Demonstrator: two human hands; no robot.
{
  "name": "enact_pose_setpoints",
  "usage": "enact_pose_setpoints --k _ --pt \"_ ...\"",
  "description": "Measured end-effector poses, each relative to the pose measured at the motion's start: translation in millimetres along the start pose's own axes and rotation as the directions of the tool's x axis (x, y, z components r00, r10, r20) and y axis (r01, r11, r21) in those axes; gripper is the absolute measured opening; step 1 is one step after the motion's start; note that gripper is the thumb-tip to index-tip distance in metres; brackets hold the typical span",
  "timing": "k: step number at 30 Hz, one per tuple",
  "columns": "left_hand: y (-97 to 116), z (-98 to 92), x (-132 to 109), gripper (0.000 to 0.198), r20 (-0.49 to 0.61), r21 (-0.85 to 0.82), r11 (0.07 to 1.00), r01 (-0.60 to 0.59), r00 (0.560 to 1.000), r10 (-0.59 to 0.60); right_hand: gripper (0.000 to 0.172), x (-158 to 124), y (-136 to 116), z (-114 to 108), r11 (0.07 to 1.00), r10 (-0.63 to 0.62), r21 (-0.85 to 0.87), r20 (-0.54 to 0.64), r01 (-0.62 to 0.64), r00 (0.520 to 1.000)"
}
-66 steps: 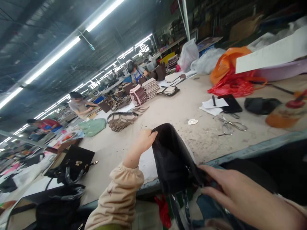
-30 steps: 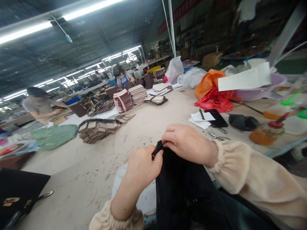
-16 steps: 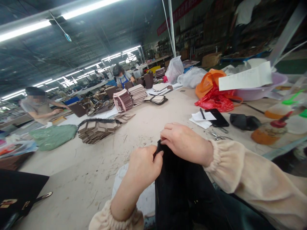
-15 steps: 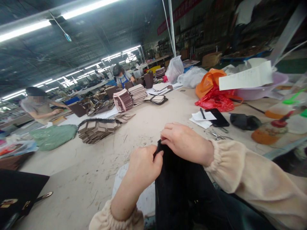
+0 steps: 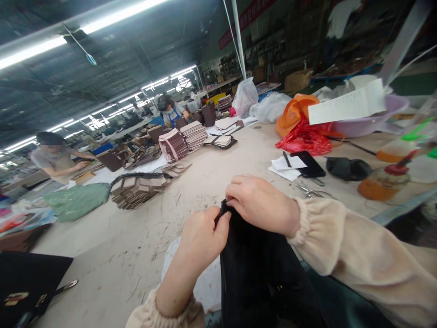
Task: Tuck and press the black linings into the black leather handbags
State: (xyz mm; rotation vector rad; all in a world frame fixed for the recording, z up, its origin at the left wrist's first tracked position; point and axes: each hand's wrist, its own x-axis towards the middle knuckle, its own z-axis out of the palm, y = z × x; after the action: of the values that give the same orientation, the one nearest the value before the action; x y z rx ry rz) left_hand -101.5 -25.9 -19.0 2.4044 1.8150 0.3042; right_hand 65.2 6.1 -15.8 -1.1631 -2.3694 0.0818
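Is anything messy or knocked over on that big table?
Yes. The brown stack beyond the left hand leans over in a slanted fan, unlike the neat stacks farther back. That hand and the right hand only pinch the edge of the black bag. Nothing looks spilled.

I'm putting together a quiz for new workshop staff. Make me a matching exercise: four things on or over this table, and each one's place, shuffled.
Things
1. black bag
2. phone
3. green plastic bag
4. sheet of paper

Places
A. across a lavender basin
B. partly on white papers
C. pinched between left hand and right hand
D. beside a stack of brown cut pieces

Pairs: 1-C, 2-B, 3-D, 4-A
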Motion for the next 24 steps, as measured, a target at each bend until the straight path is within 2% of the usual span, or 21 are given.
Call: enact_pose_setpoints --k 3,6,8,10,12,15,18,24 --pt "0 -0.3 3 0.029 -0.033 -0.029 1.0 0.0 0.999 -0.001 0.012 0 2 0 0.999 -0.019 0.028 0.003 0.019 1.0" --pt "0 1.3 9 0.012 -0.1 -0.181 0.983 0.015 0.994 -0.033 0.011 -2 7 1 0.991 -0.053 0.124 -0.019 0.055 0.998" --pt "1 3.8 12 0.022 -0.143 -0.282 0.959 0.021 0.988 -0.064 0.017 -3 12 1 0.977 -0.038 0.207 -0.053 0.048 0.998" --pt "1 6.5 14 0.025 -0.192 -0.32 0.947 -0.004 0.98 -0.061 0.031 -5 18 1 0.962 0.005 0.274 -0.078 0.016 0.997" --pt "2 8.1 15 0.018 -0.255 -0.303 0.95 -0.081 0.967 0.001 0.043 -8 24 1 0.946 0.051 0.322 -0.078 -0.023 0.996" --pt "4 8.0 15 0.01 -0.337 -0.227 0.955 -0.192 0.935 0.108 0.05 -10 30 1 0.92 0.085 0.386 -0.027 -0.068 0.996" --pt "4 6.9 15 0.009 -0.347 -0.156 0.961 -0.227 0.924 0.162 0.049 -10 32 2 0.911 0.082 0.404 0.021 -0.083 0.996" --pt "3 7.6 15 0.012 -0.354 -0.066 0.953 -0.295 0.9 0.254 0.048 -12 32 3 0.903 0.096 0.416 0.043 -0.105 0.994"
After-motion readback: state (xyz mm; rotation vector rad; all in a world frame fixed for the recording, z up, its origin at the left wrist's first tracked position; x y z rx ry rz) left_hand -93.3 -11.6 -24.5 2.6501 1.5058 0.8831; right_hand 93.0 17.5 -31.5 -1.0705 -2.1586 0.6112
